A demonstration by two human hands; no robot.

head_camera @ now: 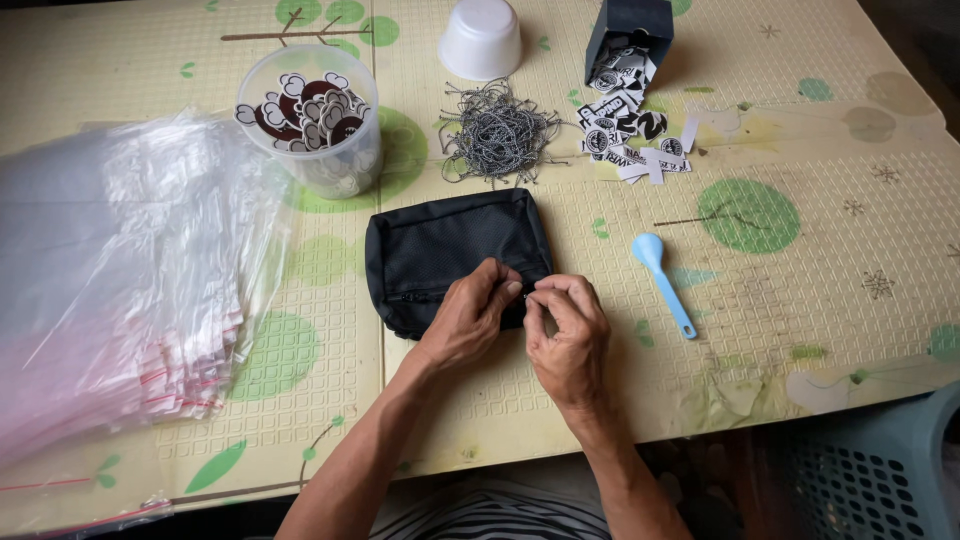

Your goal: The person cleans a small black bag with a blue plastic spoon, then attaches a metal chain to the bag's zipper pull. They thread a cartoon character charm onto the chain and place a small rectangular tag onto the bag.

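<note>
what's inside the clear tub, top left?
The clear tub holds a heap of brown-and-white die-cut stickers, piled near the rim. Anything beneath the top layer is covered. Both hands, left hand and right hand, are at the black pouch.

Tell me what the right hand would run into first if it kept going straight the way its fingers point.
The right hand points up-left, so it would likely meet the left hand's fingertips on the black pouch.

Spoon [662, 283] right; bags [120, 280] left.
</note>
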